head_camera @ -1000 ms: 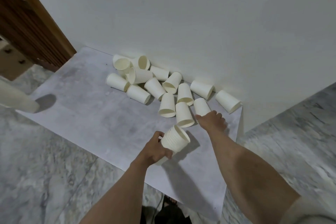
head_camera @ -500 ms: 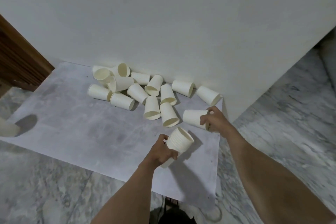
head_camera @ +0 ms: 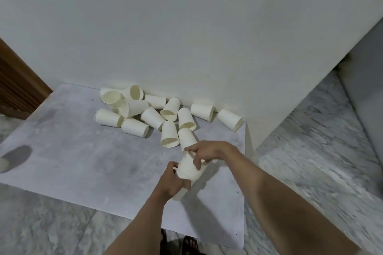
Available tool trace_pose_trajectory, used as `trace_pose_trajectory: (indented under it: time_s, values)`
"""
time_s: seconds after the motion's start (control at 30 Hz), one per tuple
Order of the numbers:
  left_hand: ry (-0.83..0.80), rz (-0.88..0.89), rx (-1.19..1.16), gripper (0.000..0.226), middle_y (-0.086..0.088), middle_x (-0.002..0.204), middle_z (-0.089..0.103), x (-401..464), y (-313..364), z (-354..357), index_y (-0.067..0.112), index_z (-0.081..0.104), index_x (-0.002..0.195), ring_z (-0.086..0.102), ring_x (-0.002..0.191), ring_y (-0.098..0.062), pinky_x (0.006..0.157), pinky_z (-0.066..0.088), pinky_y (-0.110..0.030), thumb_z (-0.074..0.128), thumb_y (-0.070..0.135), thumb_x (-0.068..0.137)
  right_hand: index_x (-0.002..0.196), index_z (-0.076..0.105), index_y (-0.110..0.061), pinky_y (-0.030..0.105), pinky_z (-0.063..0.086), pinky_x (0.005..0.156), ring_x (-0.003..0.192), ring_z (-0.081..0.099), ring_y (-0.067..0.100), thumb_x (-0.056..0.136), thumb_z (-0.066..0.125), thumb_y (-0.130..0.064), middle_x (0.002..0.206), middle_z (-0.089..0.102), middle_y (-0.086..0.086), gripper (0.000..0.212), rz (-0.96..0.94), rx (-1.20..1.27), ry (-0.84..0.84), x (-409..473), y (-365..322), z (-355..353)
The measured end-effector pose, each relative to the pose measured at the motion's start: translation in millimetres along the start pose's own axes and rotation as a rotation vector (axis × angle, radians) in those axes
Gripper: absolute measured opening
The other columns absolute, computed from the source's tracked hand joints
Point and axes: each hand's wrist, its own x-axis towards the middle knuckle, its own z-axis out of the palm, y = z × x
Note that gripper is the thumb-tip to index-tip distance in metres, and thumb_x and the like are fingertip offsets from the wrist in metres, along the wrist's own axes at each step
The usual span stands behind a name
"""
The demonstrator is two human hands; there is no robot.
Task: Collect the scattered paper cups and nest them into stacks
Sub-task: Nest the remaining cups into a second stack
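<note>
Since half a second ago, the right hand [head_camera: 204, 152] has been brought in from the far right edge of the sheet to the mouth of the stack [head_camera: 187, 168], and the cup carried then is no longer being seen apart from it. The stack of nested cups is being held tilted above the grey sheet [head_camera: 83, 161], its ribbed rims pointing up and to the right. Its lower body is being wrapped by the left hand [head_camera: 173, 183], with the thumb lying along the near side and the fingers [head_camera: 185, 185] curled underneath. The top rim is being covered by the right hand, whose fingers are being curled narrowly over the opening; whether a single cup is being pinched beneath them cannot be told. The loose cups [head_camera: 154, 109] are being left lying on their sides in a cluster on the sheet against the white wall [head_camera: 186, 27], the nearest one [head_camera: 186, 137] just beyond the right fingertips.
</note>
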Motion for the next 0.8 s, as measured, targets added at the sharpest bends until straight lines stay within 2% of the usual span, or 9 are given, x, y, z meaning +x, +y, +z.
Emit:
trace_pose_trajectory:
  time_s: [0.07, 0.13, 0.23, 0.3, 0.33, 0.5, 0.63, 0.7, 0.8]
  values:
    - [0.009, -0.008, -0.023, 0.074, -0.003, 0.104, 0.055, 0, -2, -9, 0.019, 0.040, 0.115, 0.058, 0.102, -0.031, 0.074, 0.050, -0.037, 0.074, 0.024, 0.049, 0.148, 0.039, -0.030, 0.026, 0.042, 0.092, 0.120, 0.040, 0.021, 0.081, 0.067, -0.015, 0.148, 0.035, -0.002, 0.075, 0.012, 0.058, -0.065, 7, -16, 8]
    - [0.026, -0.010, -0.059, 0.073, -0.003, 0.106, 0.055, -1, -6, -19, 0.019, 0.041, 0.115, 0.058, 0.100, -0.029, 0.075, 0.050, -0.037, 0.074, 0.024, 0.050, 0.144, 0.046, -0.023, 0.030, 0.042, 0.103, 0.127, 0.043, 0.022, 0.083, 0.068, -0.024, 0.149, 0.040, 0.002, 0.065, -0.003, 0.131, 0.013, 15, -26, 6]
    - [0.042, -0.024, -0.085, 0.074, -0.003, 0.108, 0.053, -1, -14, -43, 0.019, 0.040, 0.116, 0.056, 0.099, -0.027, 0.075, 0.048, -0.036, 0.073, 0.024, 0.050, 0.136, 0.052, -0.017, 0.034, 0.043, 0.100, 0.125, 0.049, 0.024, 0.085, 0.067, -0.034, 0.141, 0.049, 0.007, 0.056, -0.023, 0.176, 0.441, 40, -34, -3]
    - [0.046, -0.035, -0.074, 0.073, -0.002, 0.107, 0.053, 0, -19, -59, 0.019, 0.040, 0.117, 0.055, 0.100, -0.027, 0.074, 0.047, -0.036, 0.073, 0.023, 0.052, 0.137, 0.047, -0.013, 0.037, 0.043, 0.095, 0.125, 0.049, 0.029, 0.086, 0.064, -0.039, 0.138, 0.049, 0.011, 0.059, 0.021, 0.042, 0.699, 60, -34, -4]
    - [0.043, -0.038, -0.066, 0.073, -0.001, 0.106, 0.053, 0, -21, -67, 0.019, 0.040, 0.117, 0.055, 0.101, -0.027, 0.073, 0.046, -0.035, 0.073, 0.024, 0.052, 0.138, 0.044, -0.012, 0.039, 0.043, 0.095, 0.126, 0.047, 0.031, 0.086, 0.064, -0.043, 0.139, 0.047, 0.012, 0.064, 0.064, -0.029, 0.759, 68, -33, -4]
    - [0.044, -0.044, -0.038, 0.070, -0.003, 0.107, 0.053, 2, -32, -92, 0.018, 0.040, 0.116, 0.055, 0.098, -0.027, 0.070, 0.045, -0.035, 0.072, 0.023, 0.054, 0.142, 0.033, -0.009, 0.041, 0.039, 0.101, 0.129, 0.044, 0.031, 0.075, 0.069, -0.061, 0.139, 0.045, 0.012, 0.091, 0.292, -0.158, 0.696, 100, -24, 18]
    - [0.028, -0.051, -0.016, 0.068, -0.001, 0.103, 0.053, 8, -38, -105, 0.018, 0.041, 0.115, 0.054, 0.093, -0.025, 0.071, 0.045, -0.035, 0.073, 0.023, 0.055, 0.133, 0.039, -0.011, 0.039, 0.044, 0.098, 0.122, 0.051, 0.030, 0.076, 0.070, -0.051, 0.132, 0.052, 0.011, 0.076, 0.376, -0.150, 0.704, 113, -8, 40]
    - [0.010, -0.054, 0.006, 0.069, 0.000, 0.102, 0.053, 12, -38, -109, 0.018, 0.041, 0.116, 0.054, 0.094, -0.025, 0.070, 0.046, -0.035, 0.072, 0.024, 0.055, 0.130, 0.039, -0.010, 0.038, 0.048, 0.089, 0.116, 0.054, 0.032, 0.073, 0.074, -0.043, 0.128, 0.052, 0.012, 0.075, 0.361, -0.040, 0.686, 111, -2, 42]
    - [-0.026, -0.054, 0.028, 0.069, -0.002, 0.104, 0.053, 17, -41, -110, 0.018, 0.040, 0.116, 0.053, 0.095, -0.025, 0.069, 0.045, -0.034, 0.072, 0.024, 0.056, 0.126, 0.045, -0.010, 0.031, 0.048, 0.063, 0.102, 0.057, 0.030, 0.073, 0.078, -0.030, 0.121, 0.053, 0.012, 0.066, 0.243, 0.291, 0.542, 95, 3, 29]
